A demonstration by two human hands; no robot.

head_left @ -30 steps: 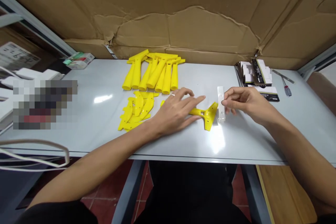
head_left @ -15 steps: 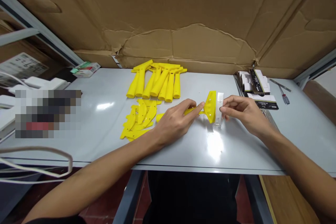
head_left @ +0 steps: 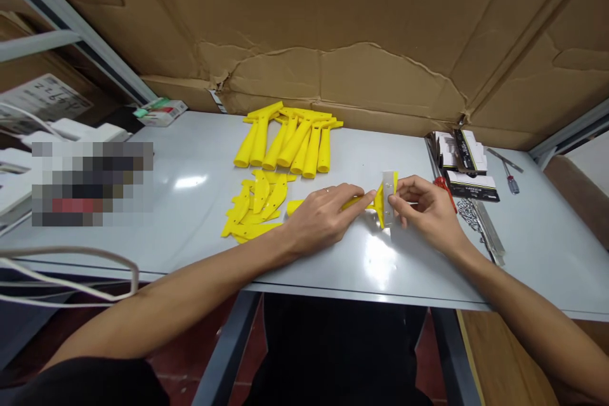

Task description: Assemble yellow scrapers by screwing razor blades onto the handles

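Observation:
My left hand (head_left: 323, 216) is wrapped round a yellow plastic scraper handle (head_left: 294, 207) that lies across the table, its wide head pointing right. Between the thumb and fingers of my right hand (head_left: 428, 206) is a flat metal blade (head_left: 388, 185) with small holes. The blade lies over the scraper's head and covers most of it, with a yellow edge showing beside it. Left of my left hand is a pile of yellow plastic plates (head_left: 257, 203). Behind it lie several more yellow scraper handles (head_left: 290, 139).
On the right are small screws (head_left: 469, 216), a stack of metal blades (head_left: 489, 231), a red-handled screwdriver (head_left: 445, 191), black-and-white boxes (head_left: 471, 184) and a clear-handled screwdriver (head_left: 512, 185). White cables (head_left: 71, 254) hang at the left edge. A cardboard wall (head_left: 333, 25) stands behind the table.
My right hand has brought the blade left, from beside the scraper's head to over it. My left hand keeps hold of the scraper handle. The view has shifted slightly.

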